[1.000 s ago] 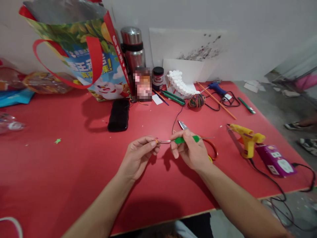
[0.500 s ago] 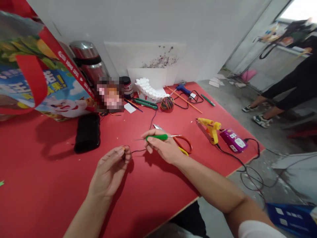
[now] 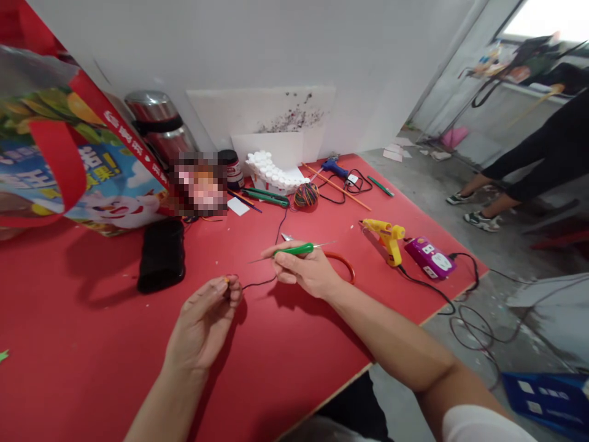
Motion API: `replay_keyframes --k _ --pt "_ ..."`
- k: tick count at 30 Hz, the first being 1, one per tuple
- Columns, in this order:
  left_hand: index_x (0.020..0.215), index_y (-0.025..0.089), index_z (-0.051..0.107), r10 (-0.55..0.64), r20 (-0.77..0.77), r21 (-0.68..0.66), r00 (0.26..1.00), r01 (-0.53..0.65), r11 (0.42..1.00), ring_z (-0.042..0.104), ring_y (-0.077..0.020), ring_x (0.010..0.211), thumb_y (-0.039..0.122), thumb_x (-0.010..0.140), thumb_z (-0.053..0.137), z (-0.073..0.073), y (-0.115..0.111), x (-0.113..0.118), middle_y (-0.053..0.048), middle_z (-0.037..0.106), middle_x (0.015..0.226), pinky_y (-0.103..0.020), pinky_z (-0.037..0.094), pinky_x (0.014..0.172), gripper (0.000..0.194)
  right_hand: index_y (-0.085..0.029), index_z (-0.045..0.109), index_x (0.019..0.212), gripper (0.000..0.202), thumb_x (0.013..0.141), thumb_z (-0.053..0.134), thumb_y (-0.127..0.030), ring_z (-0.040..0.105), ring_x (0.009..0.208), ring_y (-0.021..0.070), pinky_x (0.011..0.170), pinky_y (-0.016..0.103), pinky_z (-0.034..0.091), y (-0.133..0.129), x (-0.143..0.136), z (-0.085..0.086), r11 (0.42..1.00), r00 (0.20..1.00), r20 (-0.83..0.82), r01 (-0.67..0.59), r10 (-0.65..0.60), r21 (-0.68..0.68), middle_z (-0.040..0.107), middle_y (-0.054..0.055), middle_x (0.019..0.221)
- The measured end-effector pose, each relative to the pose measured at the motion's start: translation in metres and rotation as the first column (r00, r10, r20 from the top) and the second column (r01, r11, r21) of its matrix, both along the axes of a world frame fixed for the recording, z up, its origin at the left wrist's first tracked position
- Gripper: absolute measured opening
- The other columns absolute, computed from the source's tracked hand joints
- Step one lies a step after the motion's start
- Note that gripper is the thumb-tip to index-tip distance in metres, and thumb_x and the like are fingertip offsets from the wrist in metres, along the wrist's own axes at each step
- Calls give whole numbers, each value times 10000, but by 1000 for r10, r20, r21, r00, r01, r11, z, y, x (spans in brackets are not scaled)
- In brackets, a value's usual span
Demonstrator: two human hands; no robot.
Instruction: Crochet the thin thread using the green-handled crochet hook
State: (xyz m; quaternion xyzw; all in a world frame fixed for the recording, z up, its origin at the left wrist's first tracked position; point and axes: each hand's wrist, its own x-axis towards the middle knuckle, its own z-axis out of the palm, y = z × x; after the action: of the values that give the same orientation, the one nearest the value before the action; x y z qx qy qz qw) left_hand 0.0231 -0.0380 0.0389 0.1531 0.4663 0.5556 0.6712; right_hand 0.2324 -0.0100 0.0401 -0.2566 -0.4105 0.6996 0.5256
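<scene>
My left hand (image 3: pixel 202 322) is closed, thumb and fingers pinching a small bit of multicoloured yarn; an orange piece (image 3: pixel 226 280) shows at the fingertips. A dark strand of yarn (image 3: pixel 257 283) runs from there under my right hand and back to the yarn ball (image 3: pixel 306 194). My right hand (image 3: pixel 301 270) is shut around a green-handled needle tool (image 3: pixel 297 249) with a thin metal shaft at each end. Its left tip points toward my left hand without touching it. Scissors with an orange-red handle (image 3: pixel 347 264) lie partly hidden behind my right hand.
A yellow glue gun (image 3: pixel 390 236) and purple power socket (image 3: pixel 430 258) stand at right. A black case (image 3: pixel 162 256), shopping bag (image 3: pixel 115 184) and steel flask (image 3: pixel 159 123) are at left. Behind lie a green cutter (image 3: pixel 264 196) and blue glue gun (image 3: pixel 335 167). Another person's legs (image 3: pixel 519 153) show beyond.
The camera view has shifted slightly. The needle tool has tilted a little, its right end higher. Both hands keep their grips, and the left hand has barely moved.
</scene>
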Motion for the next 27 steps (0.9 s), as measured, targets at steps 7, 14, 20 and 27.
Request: replay_keyframes --k 7,14,20,27 --pt "769 86 816 -12 14 20 1000 12 1000 687 -129 723 193 547 963 2 0 4 -81 767 804 -177 602 643 287 -171 811 938 279 893 793 -446 621 600 83 560 228 496 -1 1 -1 998 999 5 -50 50 45 732 36 828" --pt "756 89 814 -21 27 44 999 20 999 674 -115 705 184 554 949 4 0 4 -80 758 795 -172 582 637 261 -128 766 951 348 891 797 -469 771 700 167 646 276 630 -5 -2 1 977 977 -103 -195 186 -89 789 75 827" --pt "739 110 808 -18 15 38 1000 17 999 676 -118 708 178 593 921 3 -1 4 -79 758 794 -185 583 648 197 -155 696 1027 336 800 900 -296 808 749 190 724 346 687 -7 -2 5 955 960 -179 -244 214 -168 807 45 902" --pt "751 99 806 -21 18 43 1000 20 999 669 -112 700 179 596 920 1 1 4 -78 753 792 -183 575 649 208 -160 708 1052 334 780 895 -213 769 647 137 643 256 637 -7 -1 2 979 981 -31 -194 192 -66 797 17 862"
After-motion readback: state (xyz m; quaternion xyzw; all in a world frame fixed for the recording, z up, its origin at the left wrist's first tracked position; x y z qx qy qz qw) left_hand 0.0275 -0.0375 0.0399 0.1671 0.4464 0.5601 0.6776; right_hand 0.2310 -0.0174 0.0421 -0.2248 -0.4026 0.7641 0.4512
